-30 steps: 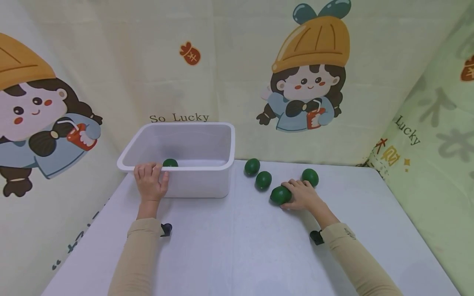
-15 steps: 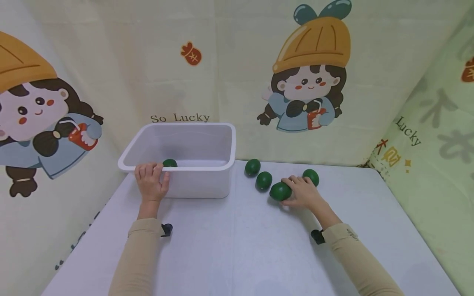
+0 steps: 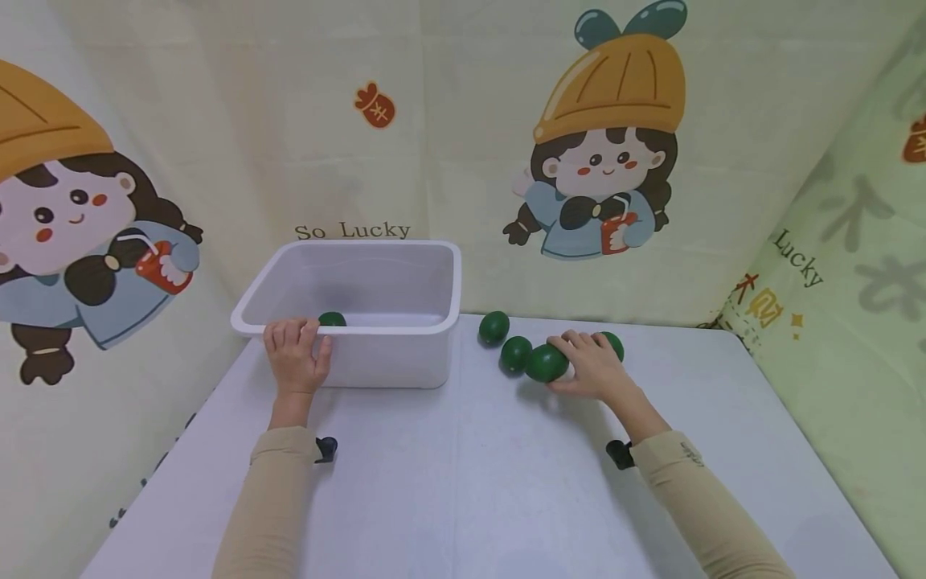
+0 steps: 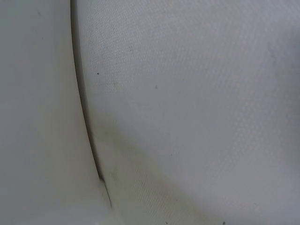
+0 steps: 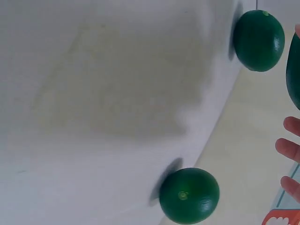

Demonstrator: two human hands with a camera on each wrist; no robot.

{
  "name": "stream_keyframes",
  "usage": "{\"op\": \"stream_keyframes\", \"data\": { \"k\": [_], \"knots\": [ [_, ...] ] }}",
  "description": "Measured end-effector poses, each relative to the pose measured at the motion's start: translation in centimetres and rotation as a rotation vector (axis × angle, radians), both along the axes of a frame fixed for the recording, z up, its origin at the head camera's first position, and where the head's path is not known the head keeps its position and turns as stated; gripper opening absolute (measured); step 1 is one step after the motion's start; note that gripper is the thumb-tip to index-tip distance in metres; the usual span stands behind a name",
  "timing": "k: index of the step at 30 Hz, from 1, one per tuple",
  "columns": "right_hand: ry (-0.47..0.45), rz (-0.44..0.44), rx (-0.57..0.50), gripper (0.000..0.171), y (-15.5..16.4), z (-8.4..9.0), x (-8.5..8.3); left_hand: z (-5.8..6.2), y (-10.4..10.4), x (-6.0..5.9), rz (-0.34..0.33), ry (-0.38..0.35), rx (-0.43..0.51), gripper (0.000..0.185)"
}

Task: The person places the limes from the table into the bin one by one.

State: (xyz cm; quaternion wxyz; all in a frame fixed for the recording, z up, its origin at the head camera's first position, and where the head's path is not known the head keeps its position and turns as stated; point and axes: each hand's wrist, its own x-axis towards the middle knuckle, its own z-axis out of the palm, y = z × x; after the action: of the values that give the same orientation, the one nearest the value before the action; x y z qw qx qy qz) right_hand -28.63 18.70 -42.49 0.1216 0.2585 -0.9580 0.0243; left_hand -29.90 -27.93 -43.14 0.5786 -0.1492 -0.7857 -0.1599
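Note:
My left hand [image 3: 295, 358] grips the front rim of a white plastic tub [image 3: 383, 354], fingers over the edge and thumb outside. Inside the tub, the top of one green lime [image 3: 332, 319] shows above the rim. My right hand [image 3: 593, 367] holds another lime [image 3: 546, 363], lifted a little off the table with its shadow below. In the right wrist view, this held lime [image 5: 294, 70] is cut off by the right edge, with fingertips [image 5: 288, 149] below it. A lime [image 3: 613, 346] lies partly hidden behind the right hand.
Two more limes, one nearer [image 3: 516, 355] and one farther back [image 3: 494, 328], lie right of the tub on the white table [image 3: 448, 482]. A printed cloth [image 3: 463, 161] hangs behind. The left wrist view shows only pale surfaces, with no hand visible.
My right hand has raised its lime off the table and moved it slightly away from me; the hand now covers more of the lime behind it. The left hand stays on the tub.

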Motion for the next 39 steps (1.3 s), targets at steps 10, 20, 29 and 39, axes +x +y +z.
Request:
{"op": "stream_keyframes", "data": {
  "k": [10, 20, 29, 39],
  "knots": [
    [-0.029, 0.004, 0.002, 0.076, -0.5, 1.9, -0.1, -0.1, 0.3, 0.7, 0.015, -0.002, -0.001, 0.043],
    [0.024, 0.033, -0.013, 0.075, -1.3, 4.1, 0.1, -0.2, 0.6, 1.5, 0.019, 0.004, 0.004, 0.043],
    [0.028, 0.069, -0.019, 0.072, -2.7, 5.3, -0.1, -0.1, 0.8, 2.2, 0.018, 0.014, 0.005, 0.043],
    [0.060, 0.107, -0.017, 0.073, -4.3, 6.6, -0.3, -0.1, 0.9, 2.5, 0.014, 0.027, 0.009, 0.044]
  ]
}}
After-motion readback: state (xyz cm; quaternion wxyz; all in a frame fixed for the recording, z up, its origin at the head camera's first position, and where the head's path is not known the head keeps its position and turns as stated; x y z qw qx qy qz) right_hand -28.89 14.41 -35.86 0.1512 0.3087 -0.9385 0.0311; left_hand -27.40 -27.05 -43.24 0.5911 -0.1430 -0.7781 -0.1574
